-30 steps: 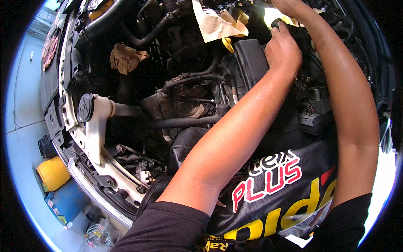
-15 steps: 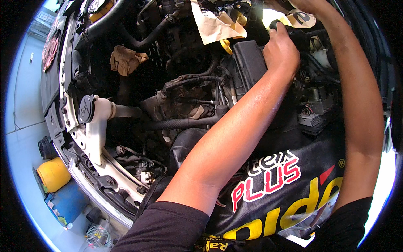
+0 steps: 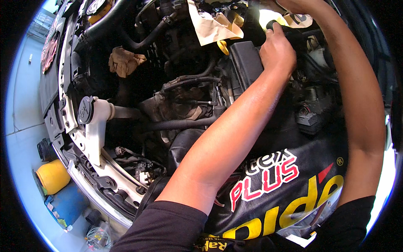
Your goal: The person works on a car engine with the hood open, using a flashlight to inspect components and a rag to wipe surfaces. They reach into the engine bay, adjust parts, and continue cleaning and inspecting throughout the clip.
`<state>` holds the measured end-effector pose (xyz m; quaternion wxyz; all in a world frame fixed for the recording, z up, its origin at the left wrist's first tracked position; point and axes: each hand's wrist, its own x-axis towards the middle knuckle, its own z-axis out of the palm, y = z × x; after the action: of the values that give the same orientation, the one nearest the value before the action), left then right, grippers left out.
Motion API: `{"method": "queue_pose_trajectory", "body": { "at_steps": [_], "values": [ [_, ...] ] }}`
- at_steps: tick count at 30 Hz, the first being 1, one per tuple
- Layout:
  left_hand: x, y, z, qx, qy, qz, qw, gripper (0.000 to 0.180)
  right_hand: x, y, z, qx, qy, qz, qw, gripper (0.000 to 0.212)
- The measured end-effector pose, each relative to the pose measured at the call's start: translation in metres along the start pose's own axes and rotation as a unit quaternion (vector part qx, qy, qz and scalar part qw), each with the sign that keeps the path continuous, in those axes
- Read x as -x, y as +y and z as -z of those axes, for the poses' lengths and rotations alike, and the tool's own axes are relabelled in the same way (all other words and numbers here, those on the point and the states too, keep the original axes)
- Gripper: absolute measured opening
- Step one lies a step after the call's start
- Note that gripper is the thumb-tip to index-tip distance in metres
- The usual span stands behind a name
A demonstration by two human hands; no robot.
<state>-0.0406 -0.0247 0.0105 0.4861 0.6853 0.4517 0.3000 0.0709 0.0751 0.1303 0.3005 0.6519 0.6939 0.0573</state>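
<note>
My left hand (image 3: 277, 48) reaches far into a car's engine bay and is closed, its thumb against a dark round-ended object (image 3: 273, 24) whose kind I cannot make out. Beside its wrist lies a long black box-shaped cover (image 3: 247, 63). At the upper edge my right hand (image 3: 294, 5) is partly cut off, and its fingers are hidden from view. Brown paper (image 3: 210, 27) lies around the work spot, with a brightly lit yellowish patch near my left hand. A yellow loop handle (image 3: 223, 47) sticks up next to the black cover.
A crumpled brown paper (image 3: 126, 61) rests among the hoses. At left stands a white filler neck with a black cap (image 3: 85, 110). A black printed fender cover (image 3: 268, 180) drapes the near side. On the floor outside are a yellow container (image 3: 53, 176) and a blue one (image 3: 69, 206).
The whole view has shifted slightly. Both hands stay at nearly the same spot, and my left hand keeps its closed grip near the paper.
</note>
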Motion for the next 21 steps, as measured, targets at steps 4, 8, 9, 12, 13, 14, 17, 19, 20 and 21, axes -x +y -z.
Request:
{"method": "queue_pose_trajectory", "body": {
  "at_steps": [4,8,9,12,13,14,17,19,20,21],
  "values": [
    [0.000,0.000,-0.001,0.000,0.001,0.001,1.000,0.040,0.041,0.001,0.016,-0.200,0.050,-0.082,0.975,0.040],
    [0.000,-0.001,-0.002,0.001,0.003,0.000,1.000,0.042,0.066,0.012,0.017,-0.256,0.037,-0.108,0.960,0.048],
    [0.000,0.000,-0.001,0.002,0.003,0.000,1.000,0.042,0.070,0.015,0.017,-0.277,0.038,-0.108,0.954,0.048],
    [0.001,0.000,0.000,-0.002,-0.004,-0.002,1.000,0.043,0.079,0.026,0.015,-0.355,0.012,-0.101,0.929,0.045],
    [0.001,0.000,0.001,0.004,0.000,-0.005,1.000,0.044,0.083,0.030,0.015,-0.394,0.002,-0.109,0.913,0.044],
    [0.002,0.000,0.002,0.007,-0.002,-0.005,1.000,0.044,0.089,0.028,0.006,-0.344,0.024,-0.138,0.928,0.043],
    [0.004,0.001,0.003,0.018,0.005,-0.007,1.000,0.046,0.104,0.029,-0.002,-0.485,0.023,-0.168,0.858,0.050],
    [0.004,0.001,0.004,0.026,0.008,-0.007,1.000,0.047,0.114,0.030,-0.004,-0.503,0.009,-0.188,0.844,0.054],
    [0.004,0.002,0.005,0.029,0.005,-0.007,1.000,0.048,0.119,0.031,-0.004,-0.522,-0.003,-0.198,0.830,0.055],
    [0.004,0.002,0.005,0.030,0.001,-0.003,1.000,0.048,0.123,0.032,-0.004,-0.541,-0.014,-0.208,0.815,0.055]
  ]
}}
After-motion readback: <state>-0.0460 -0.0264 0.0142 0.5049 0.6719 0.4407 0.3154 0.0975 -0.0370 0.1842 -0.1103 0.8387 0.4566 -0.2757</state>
